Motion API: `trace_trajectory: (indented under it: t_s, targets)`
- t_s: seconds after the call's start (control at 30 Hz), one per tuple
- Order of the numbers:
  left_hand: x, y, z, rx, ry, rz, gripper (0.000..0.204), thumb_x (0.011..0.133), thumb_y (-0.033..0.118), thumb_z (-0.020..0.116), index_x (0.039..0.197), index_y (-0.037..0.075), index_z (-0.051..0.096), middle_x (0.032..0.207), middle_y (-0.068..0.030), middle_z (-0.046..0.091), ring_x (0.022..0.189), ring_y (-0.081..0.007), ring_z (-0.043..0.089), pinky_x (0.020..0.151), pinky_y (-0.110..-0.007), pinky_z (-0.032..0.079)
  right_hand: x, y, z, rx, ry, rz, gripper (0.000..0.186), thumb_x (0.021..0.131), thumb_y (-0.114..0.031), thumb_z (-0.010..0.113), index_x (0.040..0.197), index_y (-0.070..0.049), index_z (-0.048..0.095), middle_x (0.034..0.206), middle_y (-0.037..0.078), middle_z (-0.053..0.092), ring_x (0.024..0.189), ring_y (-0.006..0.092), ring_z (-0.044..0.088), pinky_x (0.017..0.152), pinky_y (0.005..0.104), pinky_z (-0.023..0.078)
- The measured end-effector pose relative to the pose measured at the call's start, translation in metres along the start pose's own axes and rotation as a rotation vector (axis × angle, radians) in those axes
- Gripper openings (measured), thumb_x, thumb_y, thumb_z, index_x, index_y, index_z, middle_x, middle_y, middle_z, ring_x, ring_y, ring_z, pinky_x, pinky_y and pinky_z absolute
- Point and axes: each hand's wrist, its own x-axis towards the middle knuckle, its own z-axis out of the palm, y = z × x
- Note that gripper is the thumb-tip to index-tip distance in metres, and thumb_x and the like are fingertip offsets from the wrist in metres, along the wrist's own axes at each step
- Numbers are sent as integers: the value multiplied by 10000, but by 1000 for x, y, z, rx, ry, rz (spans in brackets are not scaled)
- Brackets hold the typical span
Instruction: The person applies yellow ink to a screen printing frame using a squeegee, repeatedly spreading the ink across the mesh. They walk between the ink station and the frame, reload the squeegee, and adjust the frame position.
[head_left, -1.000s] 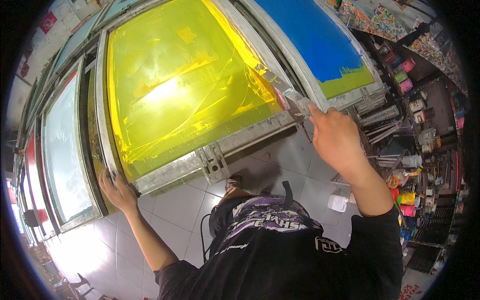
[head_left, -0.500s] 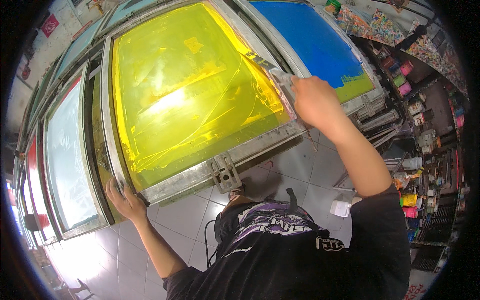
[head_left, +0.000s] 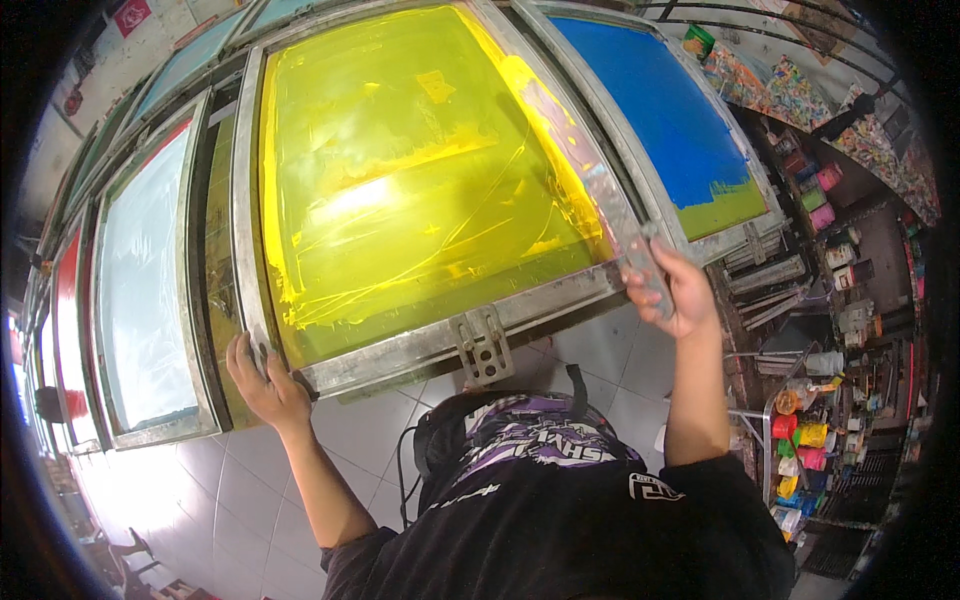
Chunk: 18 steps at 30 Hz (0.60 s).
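Observation:
My right hand [head_left: 682,290] is closed round the stained grey handle of an ink spatula [head_left: 622,215]. Its blade points up and away along the right bar of a screen printing frame [head_left: 250,215]. At the blade's far end is a smear of yellow ink. Yellow-green mesh [head_left: 400,230] fills this frame, with thicker yellow ink along both sides and thin streaks across the lower part. At the frame's near left corner, my left hand [head_left: 268,388] grips the metal bar, its fingers to the left and thumb to the right.
A blue-inked screen [head_left: 650,100] lies to the right, a pale one [head_left: 148,300] to the left. A metal bracket [head_left: 483,347] juts from the near bar. Shelves at the right hold several ink tubs [head_left: 812,436]. Beneath is a tiled floor [head_left: 250,500].
My right hand has drawn back toward me and right with the spatula, off the mesh's right edge. My left hand stays at the corner. The view has shifted slightly.

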Motion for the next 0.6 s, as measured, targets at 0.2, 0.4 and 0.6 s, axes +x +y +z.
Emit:
trace_trajectory:
  t_s: [0.2, 0.4, 0.6]
  targets:
    - [0, 1, 0, 42, -38, -18, 369, 742, 93, 456, 1087, -32, 494, 1149, -204, 462, 1080, -362, 435, 922, -413, 328, -16, 24, 7, -218, 222, -134, 256, 896, -214, 428, 1096, -68, 490, 762, 80, 521, 486, 113, 437, 374, 210, 324]
    - [-1, -2, 0, 31, -55, 3, 371, 743, 89, 457, 1090, -38, 490, 1132, -194, 469, 1070, -349, 438, 926, -411, 320, -9, 35, -9, -1433, 551, -736, 290, 832, -116, 511, 1115, -71, 550, 777, 125, 561, 579, 228, 529, 507, 316, 416]
    - [1, -1, 0, 64, -66, -9, 367, 745, 95, 454, 1080, -50, 487, 1118, -193, 474, 1064, -344, 437, 928, -413, 315, 6, 25, 19, -1875, 612, -557, 331, 795, -99, 540, 1125, -68, 548, 768, 189, 555, 709, 361, 538, 637, 405, 444]
